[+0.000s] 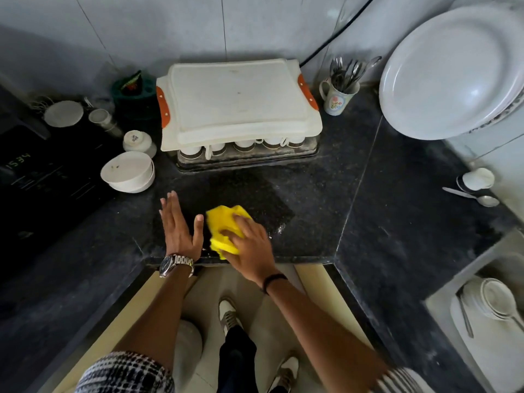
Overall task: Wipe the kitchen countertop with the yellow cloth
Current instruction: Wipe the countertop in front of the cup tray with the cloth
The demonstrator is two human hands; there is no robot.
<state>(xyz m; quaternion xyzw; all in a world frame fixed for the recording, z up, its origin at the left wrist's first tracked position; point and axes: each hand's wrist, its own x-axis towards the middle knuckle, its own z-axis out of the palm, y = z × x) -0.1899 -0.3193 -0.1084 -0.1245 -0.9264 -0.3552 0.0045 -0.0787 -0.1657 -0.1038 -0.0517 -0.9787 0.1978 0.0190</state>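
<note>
We are mid-wipe: our right hand (249, 245) presses down on the yellow cloth (224, 228), fingers spread over it and curled into its bunched folds, at the front edge of the dark countertop (312, 194). Our left hand (178, 225) lies flat and open just beside the cloth, palm down, holding nothing. A darker, damp-looking patch runs from the cloth back toward the tray of cups (243, 156) under its white board (238, 100), so that strip looks done. Pale crumbs (279, 229) sit just right of the cloth, and we judge the next stroke should sweep that way, keeping clear of the stacked white bowls (129, 171) on the left.
</note>
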